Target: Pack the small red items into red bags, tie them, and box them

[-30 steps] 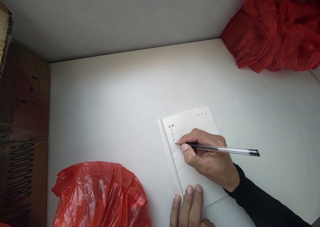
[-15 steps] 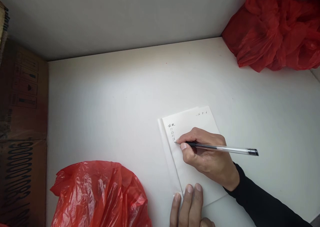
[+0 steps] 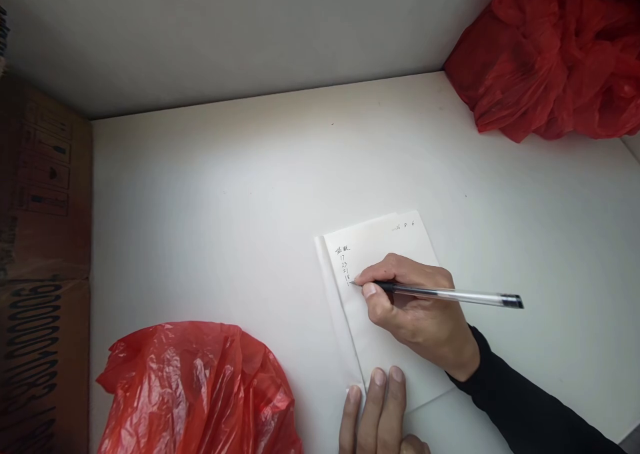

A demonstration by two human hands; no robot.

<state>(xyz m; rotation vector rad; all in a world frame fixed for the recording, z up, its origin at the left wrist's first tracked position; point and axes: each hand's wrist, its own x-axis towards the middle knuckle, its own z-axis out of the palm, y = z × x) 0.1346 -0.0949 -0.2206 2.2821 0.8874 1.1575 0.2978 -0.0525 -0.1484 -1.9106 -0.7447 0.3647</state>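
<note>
A small white notebook (image 3: pixel 373 237) lies tilted on the white table, with a short date-like row at its upper right. Down its left side runs a handwritten column: two characters on top, then 17, 23, 21, 18 and the start of another line. My right hand (image 3: pixel 415 307) pinches a clear pen (image 3: pixel 460 295) with a black grip and black end cap, its tip on the page by that last line. My left hand (image 3: pixel 377 414) rests with fingers stretched flat on the notebook's lower edge; the rest of it is cut off by the frame's bottom.
One red plastic bag (image 3: pixel 200 387) sits at the lower left, and another crumpled red bag (image 3: pixel 555 61) at the upper right against the wall (image 3: pixel 250 34). Printed cardboard boxes (image 3: pixel 45 241) line the left side of the table (image 3: pixel 200 207).
The pen tip has moved slightly right, and a new stroke stands below 18. My left hand stays in place. The view has shifted a little.
</note>
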